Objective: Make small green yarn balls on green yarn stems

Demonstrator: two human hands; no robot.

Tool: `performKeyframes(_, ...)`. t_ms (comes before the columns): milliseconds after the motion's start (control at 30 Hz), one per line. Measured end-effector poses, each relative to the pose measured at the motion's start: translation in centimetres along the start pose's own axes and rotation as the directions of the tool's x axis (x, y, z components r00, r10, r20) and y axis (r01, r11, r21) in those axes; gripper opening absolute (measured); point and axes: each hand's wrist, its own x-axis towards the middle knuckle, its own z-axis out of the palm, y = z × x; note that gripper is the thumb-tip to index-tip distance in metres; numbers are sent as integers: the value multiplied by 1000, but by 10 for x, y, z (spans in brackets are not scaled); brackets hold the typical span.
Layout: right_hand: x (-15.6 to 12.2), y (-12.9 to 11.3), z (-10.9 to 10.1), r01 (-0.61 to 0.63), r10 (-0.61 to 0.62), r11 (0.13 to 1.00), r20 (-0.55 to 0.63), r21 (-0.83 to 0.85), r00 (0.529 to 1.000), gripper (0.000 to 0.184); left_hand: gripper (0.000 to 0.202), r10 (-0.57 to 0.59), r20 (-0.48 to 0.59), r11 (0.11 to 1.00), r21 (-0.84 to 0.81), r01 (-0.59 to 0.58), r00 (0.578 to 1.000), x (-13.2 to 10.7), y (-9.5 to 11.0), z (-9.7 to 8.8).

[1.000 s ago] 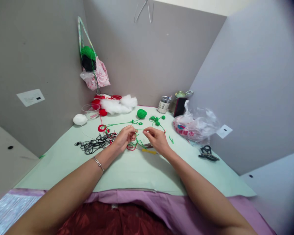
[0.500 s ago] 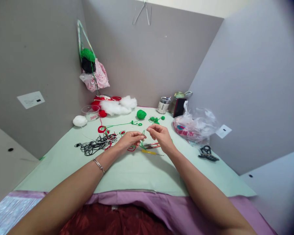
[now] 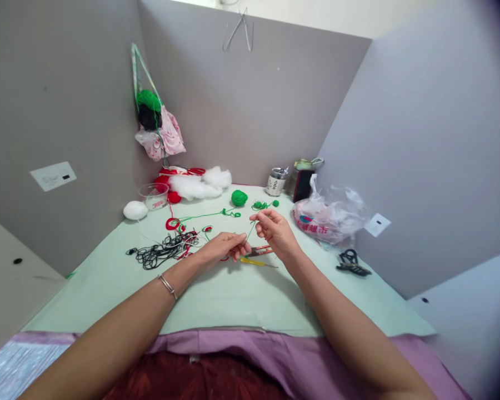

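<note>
A green yarn strand [image 3: 251, 230] runs short and taut between my two hands. My left hand [image 3: 230, 245] pinches its lower end between thumb and fingers. Up and to the right, my right hand [image 3: 271, 226] pinches the upper end with thumb and forefinger. Below the hands on the mat lie small scissors [image 3: 261, 250] with red handles, partly behind my hands. A crochet hook [image 3: 256, 262] with a yellow handle rests just in front of them. Some red yarn shows beside my left fingers, mostly hidden.
Tangled black yarn [image 3: 162, 253] lies left, near a white yarn ball [image 3: 135, 210] and a clear tub [image 3: 154, 196]. Behind are white stuffing [image 3: 200, 186] and a green yarn ball [image 3: 239, 198]. A plastic bag [image 3: 329, 216] and black hair clip [image 3: 353, 263] lie right.
My left hand has moved slightly down and my right hand a little to the right. The green yarn between them is now stretched straight instead of hanging loose. The view has tilted slightly.
</note>
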Motion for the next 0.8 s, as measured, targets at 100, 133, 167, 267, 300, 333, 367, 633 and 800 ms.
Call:
performKeyframes(100, 1, -1, -1, -38, 37, 999, 8, 27, 999, 32, 42, 14, 31, 992, 127, -18, 999, -3, 3, 0)
performKeyframes(133, 2, -1, -2, -43, 43, 998, 6, 38, 999, 33, 39, 22, 48, 982, 188, -30, 999, -4, 5, -1)
performKeyframes(167, 2, -2, -3, -44, 45, 998, -2, 48, 999, 33, 36, 33, 54, 967, 251, -45, 998, -6, 8, -4)
performKeyframes(267, 5, -4, -10, -40, 43, 998, -62, 53, 997, 34, 31, 119, -55, 912, 402, -87, 991, -10, 23, -20)
performKeyframes(300, 6, -5, -12, -41, 45, 998, -88, 48, 995, 35, 28, 173, -140, 898, 430, -97, 975, -12, 30, -28)
performKeyframes(333, 7, -6, -15, -44, 49, 998, -112, 44, 993, 36, 26, 241, -205, 885, 447, -128, 949, -15, 36, -37)
performKeyframes(367, 8, -7, -17, -46, 51, 998, -133, 40, 990, 38, 25, 294, -275, 880, 452, -147, 915, -18, 42, -47)
performKeyframes(633, 9, -2, -20, -40, 41, 999, -138, 16, 990, 37, 24, -13, -29, 837, 546, 27, 999, -47, 46, -87)
performKeyframes(800, 8, -1, -17, -62, 61, 998, -115, -5, 991, 35, 33, -39, -21, 732, 679, 43, 999, -41, 22, -82)
